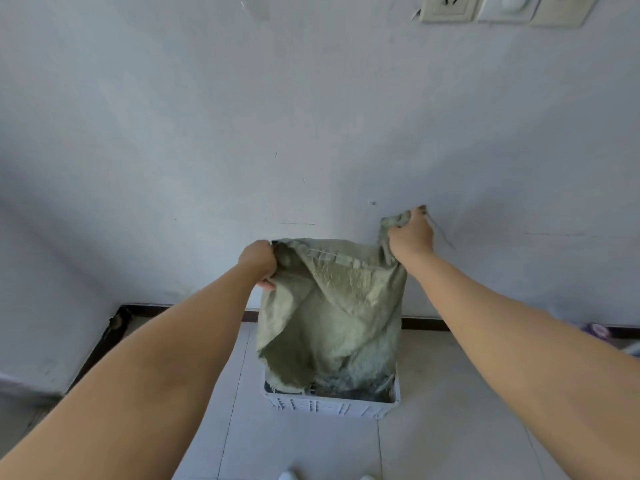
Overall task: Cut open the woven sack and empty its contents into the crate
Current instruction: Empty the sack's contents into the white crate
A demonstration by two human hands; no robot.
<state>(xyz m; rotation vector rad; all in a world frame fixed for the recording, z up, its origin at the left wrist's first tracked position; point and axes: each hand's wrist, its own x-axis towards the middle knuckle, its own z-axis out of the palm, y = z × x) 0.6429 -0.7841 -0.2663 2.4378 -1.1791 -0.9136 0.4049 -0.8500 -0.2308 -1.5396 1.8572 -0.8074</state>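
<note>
A green woven sack (339, 306) hangs upside down over a white plastic crate (332, 407) on the tiled floor. My left hand (259, 263) grips one upper corner of the sack and my right hand (410, 237) grips the other, held a little higher. The sack looks limp and creased, and its lower open end reaches into the crate. Dark contents (346, 388) show inside the crate under the sack's edge; what they are I cannot make out.
A pale wall (311, 116) stands right behind the crate, with a socket and switches (502, 8) high up. A dark skirting strip (426, 322) runs along the floor. A purple item (595, 330) lies at the right edge. White shoe tips (325, 476) show at the bottom.
</note>
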